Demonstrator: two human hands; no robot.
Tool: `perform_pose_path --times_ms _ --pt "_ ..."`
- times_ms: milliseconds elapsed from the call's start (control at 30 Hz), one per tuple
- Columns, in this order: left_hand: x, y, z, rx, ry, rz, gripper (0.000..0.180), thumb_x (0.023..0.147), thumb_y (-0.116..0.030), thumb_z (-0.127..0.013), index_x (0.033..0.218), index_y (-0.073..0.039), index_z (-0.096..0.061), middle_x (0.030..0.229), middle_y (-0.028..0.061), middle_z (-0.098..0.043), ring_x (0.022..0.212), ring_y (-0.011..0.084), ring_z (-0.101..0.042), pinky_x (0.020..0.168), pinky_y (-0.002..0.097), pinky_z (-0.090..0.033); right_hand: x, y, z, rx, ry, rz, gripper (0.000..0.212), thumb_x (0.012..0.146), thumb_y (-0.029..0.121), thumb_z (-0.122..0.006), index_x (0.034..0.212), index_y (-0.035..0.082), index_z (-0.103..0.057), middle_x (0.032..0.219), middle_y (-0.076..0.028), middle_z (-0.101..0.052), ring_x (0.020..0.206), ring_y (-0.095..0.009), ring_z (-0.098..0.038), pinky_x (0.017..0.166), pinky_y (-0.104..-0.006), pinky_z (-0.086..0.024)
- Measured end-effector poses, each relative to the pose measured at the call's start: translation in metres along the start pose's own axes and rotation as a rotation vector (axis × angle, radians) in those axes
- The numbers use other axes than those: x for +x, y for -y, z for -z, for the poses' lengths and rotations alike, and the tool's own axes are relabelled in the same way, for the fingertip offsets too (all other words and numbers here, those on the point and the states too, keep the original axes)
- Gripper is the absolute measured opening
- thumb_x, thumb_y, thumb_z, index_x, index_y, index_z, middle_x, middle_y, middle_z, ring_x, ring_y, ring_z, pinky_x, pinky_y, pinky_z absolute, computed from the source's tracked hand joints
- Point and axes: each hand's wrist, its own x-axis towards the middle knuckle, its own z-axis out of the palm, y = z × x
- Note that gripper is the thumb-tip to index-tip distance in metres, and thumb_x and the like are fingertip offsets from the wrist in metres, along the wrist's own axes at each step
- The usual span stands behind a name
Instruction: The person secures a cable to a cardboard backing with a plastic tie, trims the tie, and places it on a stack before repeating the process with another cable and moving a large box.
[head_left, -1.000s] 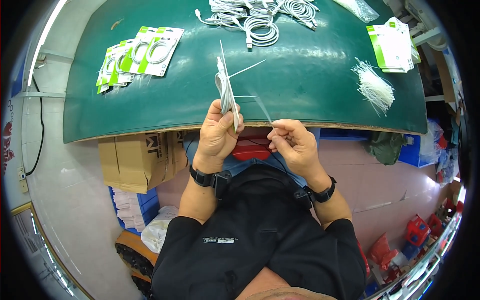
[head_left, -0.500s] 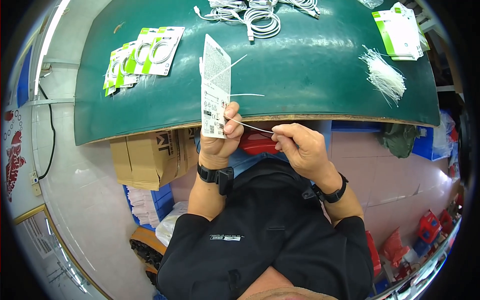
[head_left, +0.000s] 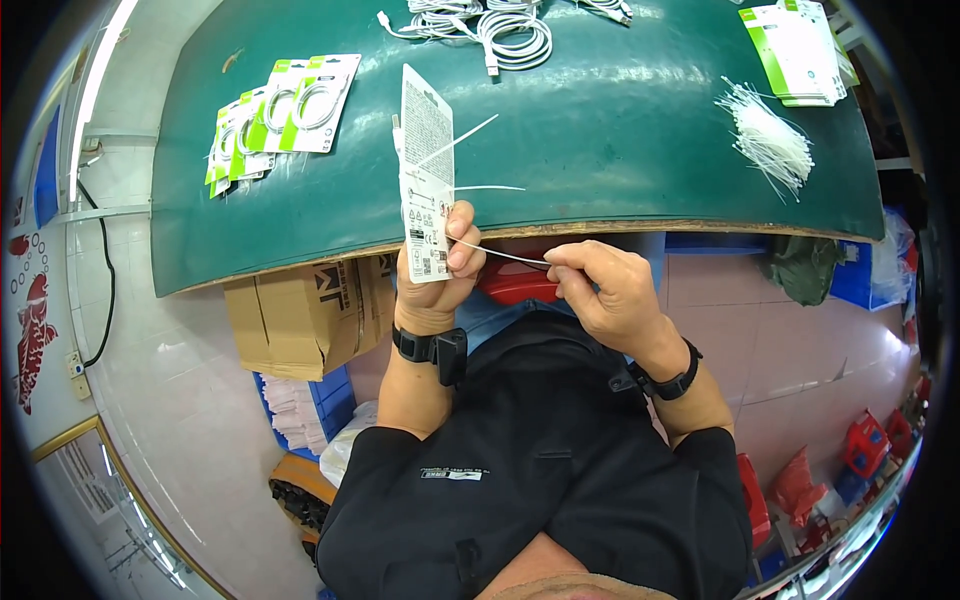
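My left hand (head_left: 440,270) grips the lower end of a white printed packaging card (head_left: 428,160), held upright with its text side toward the right. Two thin white cable ties (head_left: 490,187) stick out of the card's right side, one slanting up and one nearly level. From the card's lower part runs a third white cable tie (head_left: 510,258), its free end pinched between my right thumb and fingers. My right hand (head_left: 605,295) is just off the table's front edge. What lies on the card's far face is mostly hidden.
Several green-and-white cards with coiled cables (head_left: 318,105) overlap at the table's left. Coiled grey-white cables (head_left: 515,40) lie at the back middle. A heap of loose cable ties (head_left: 768,140) sits right, before stacked cards (head_left: 797,55). Beneath the green table (head_left: 590,150) stands a cardboard box (head_left: 300,315).
The card has turned slightly and sits a little lower in view. My right hand keeps its pinch on the tie, which is still drawn out. The whole view has shifted slightly.
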Motion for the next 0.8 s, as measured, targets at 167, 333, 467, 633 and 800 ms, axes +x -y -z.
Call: perform_pose_path --times_ms 167,333,467,633,800 --pt "0.0012 0.0029 -0.0035 0.017 0.001 -0.009 0.035 0.106 -0.025 -0.062 0.134 -0.006 -0.051 0.106 0.0079 -0.054 0.077 0.0140 -0.057 0.062 0.0267 -0.047 -0.0004 -0.0028 0.0009 -0.004 -0.001 0.014 0.019 0.090 -0.011 -0.065 0.107 -0.005 -0.071 0.089 -0.013 -0.076 0.073 -0.020 -0.076 0.064 -0.0292 -0.060" --pt "0.0007 0.0034 -0.0011 0.049 -0.007 -0.018 0.030 0.108 -0.024 -0.059 0.132 -0.006 -0.054 0.106 0.0086 -0.055 0.076 0.0147 -0.058 0.061 0.0277 -0.047 -0.0012 -0.0041 0.0009 -0.014 -0.011 0.026 0.019 0.090 -0.011 -0.065 0.106 -0.005 -0.071 0.088 -0.013 -0.076 0.073 -0.020 -0.075 0.064 -0.0294 -0.060" --pt "-0.0001 0.0024 -0.0010 0.051 -0.034 -0.008 0.027 0.107 -0.022 -0.059 0.130 -0.008 -0.056 0.106 0.0086 -0.056 0.075 0.0150 -0.058 0.061 0.0281 -0.047 -0.0027 -0.0053 0.0002 0.014 -0.005 -0.011 0.019 0.090 -0.011 -0.065 0.106 -0.005 -0.071 0.088 -0.013 -0.076 0.073 -0.019 -0.075 0.064 -0.0294 -0.060" --pt "-0.0004 0.0029 0.0030 0.078 -0.022 -0.014 0.028 0.105 -0.018 -0.063 0.131 -0.009 -0.058 0.106 0.0085 -0.056 0.076 0.0155 -0.059 0.062 0.0281 -0.047 -0.0023 -0.0056 -0.0002 0.012 -0.012 -0.023 0.018 0.090 -0.011 -0.065 0.105 -0.005 -0.072 0.087 -0.013 -0.076 0.073 -0.019 -0.075 0.064 -0.0291 -0.059" --pt "-0.0014 0.0049 0.0021 0.089 -0.051 -0.033 0.036 0.099 -0.009 -0.069 0.133 -0.010 -0.059 0.106 0.0087 -0.056 0.076 0.0158 -0.059 0.061 0.0280 -0.047 -0.0025 -0.0060 0.0000 0.015 -0.012 -0.032 0.017 0.090 -0.010 -0.065 0.105 -0.005 -0.072 0.087 -0.013 -0.076 0.074 -0.019 -0.075 0.064 -0.0291 -0.060"
